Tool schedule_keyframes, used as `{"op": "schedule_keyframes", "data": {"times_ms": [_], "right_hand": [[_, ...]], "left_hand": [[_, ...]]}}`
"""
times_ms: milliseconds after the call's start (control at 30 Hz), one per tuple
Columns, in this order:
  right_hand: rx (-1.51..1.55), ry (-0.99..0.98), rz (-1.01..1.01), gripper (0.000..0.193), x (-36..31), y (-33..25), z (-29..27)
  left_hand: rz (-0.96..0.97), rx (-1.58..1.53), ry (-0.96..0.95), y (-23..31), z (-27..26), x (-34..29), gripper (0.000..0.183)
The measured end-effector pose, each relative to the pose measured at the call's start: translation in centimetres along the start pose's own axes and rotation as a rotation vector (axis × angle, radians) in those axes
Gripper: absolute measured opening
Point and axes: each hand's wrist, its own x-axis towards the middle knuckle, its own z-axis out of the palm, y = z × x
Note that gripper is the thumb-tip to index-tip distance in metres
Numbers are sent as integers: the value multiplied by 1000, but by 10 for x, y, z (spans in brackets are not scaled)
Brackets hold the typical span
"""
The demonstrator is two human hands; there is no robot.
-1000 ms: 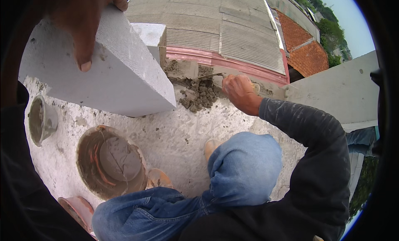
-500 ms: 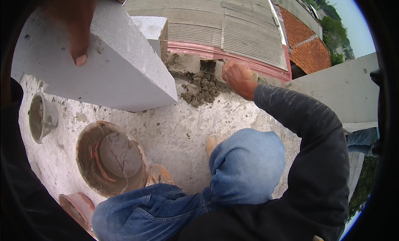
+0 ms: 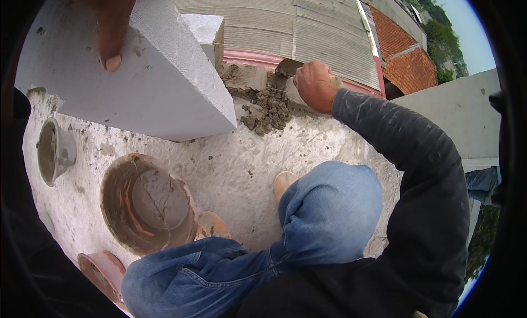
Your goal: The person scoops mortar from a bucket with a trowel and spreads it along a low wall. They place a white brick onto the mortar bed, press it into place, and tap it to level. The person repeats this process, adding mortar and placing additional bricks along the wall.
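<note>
My left hand (image 3: 112, 30) grips a large white lightweight concrete block (image 3: 137, 82) from above, its thumb pressed on the near face. The block stands tilted at the left. My right hand (image 3: 317, 86) is closed around the handle of a trowel (image 3: 286, 67), whose blade points left over the low wall course (image 3: 246, 76). Grey mortar (image 3: 269, 110) lies in a crumbly heap under the blade, spilling from the course onto the floor. A thin string line runs across there, close to my right fingers. Behind the held block, another white block (image 3: 203, 28) sits on the wall.
A large mortar-smeared bucket (image 3: 112, 208) stands left of my feet. A smaller grey bucket (image 3: 66, 153) and a reddish bucket (image 3: 104, 271) are farther left. Beyond the wall lies a corrugated roof (image 3: 258, 21) with a pink edge. A grey wall (image 3: 450, 115) rises at the right.
The trowel blade has turned up and now shows more of its face above the course. More mortar sits in the gap beneath it. My left hand still holds the block.
</note>
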Motion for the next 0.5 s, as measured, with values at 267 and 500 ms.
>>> {"op": "schedule_keyframes", "data": {"times_ms": [267, 500], "right_hand": [[410, 203, -132, 35, -33, 23, 48], [1318, 149, 189, 46, -184, -24, 87]], "left_hand": [[3, -18, -7, -8, 0, -5, 131], [28, 4, 23, -29, 11, 7, 144]]}}
